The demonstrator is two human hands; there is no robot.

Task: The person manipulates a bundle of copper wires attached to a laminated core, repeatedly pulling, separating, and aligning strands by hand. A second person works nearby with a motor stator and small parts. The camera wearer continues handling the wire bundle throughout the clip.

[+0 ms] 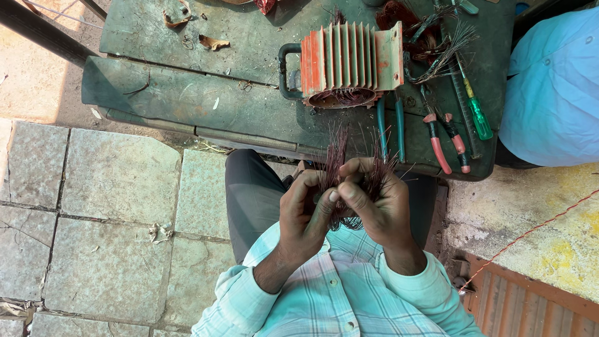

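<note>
Both my hands meet in front of my chest around a bundle of thin reddish-brown copper wires (337, 153) whose cut ends fan upward. My left hand (304, 215) grips the bundle from the left with the thumb pressed in. From the right, my right hand (374, 200) closes over it, fingers curled across the strands. Above them, on a green metal bench (187, 100), stands an orange finned motor housing (349, 62) with windings showing in its open end.
On the bench's right side lie pliers with teal handles (390, 128), pliers with red handles (443, 140), a green-handled screwdriver (479, 117) and loose wire scraps (437, 43). A person in a light blue shirt (552, 87) sits at the right. Stone paving (106, 212) lies to the left.
</note>
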